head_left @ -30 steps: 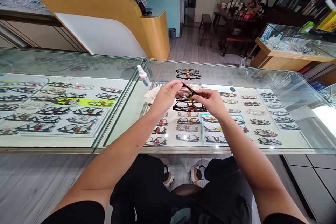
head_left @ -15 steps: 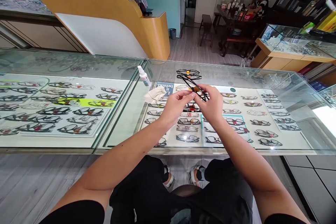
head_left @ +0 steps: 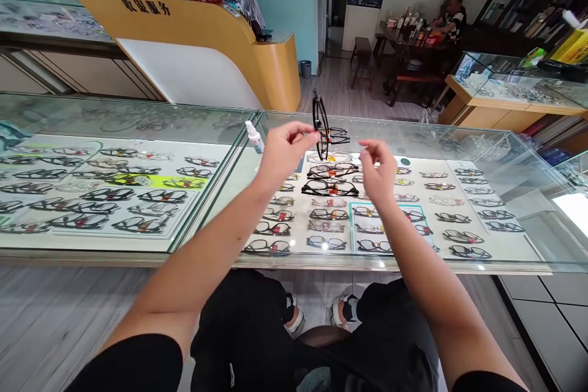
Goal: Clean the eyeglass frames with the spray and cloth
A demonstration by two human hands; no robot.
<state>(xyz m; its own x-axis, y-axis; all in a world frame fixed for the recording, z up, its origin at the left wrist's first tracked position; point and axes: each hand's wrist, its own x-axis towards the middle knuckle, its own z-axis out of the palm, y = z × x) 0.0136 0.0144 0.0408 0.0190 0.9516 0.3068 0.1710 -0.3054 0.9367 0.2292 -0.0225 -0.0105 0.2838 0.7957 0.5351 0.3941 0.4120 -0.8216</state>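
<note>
My left hand (head_left: 287,150) pinches a pair of black-framed eyeglasses (head_left: 320,113) and holds them upright, edge-on, above the glass counter. To the right, my right hand (head_left: 379,171) is raised over the counter with nothing in it, its fingers loosely curled and apart. Below and between the hands are black eyeglasses with orange-red tags (head_left: 329,188). Behind the held pair, another dark pair (head_left: 339,135) is partly covered by it. A white spray bottle (head_left: 255,138) stands just beyond my left hand. The pale cloth seen earlier is hidden behind that hand.
Rows of eyeglasses (head_left: 327,242) lie inside the glass display counter (head_left: 206,214). Beyond it stands a yellow cashier desk (head_left: 275,70). A person (head_left: 454,15) sits at a dark table at the back right. Another glass case (head_left: 509,82) is at the right.
My right hand has let go of the eyeglasses and moved right. My left hand has lifted them, turning them from slanted to upright. The camera view has tipped up slightly.
</note>
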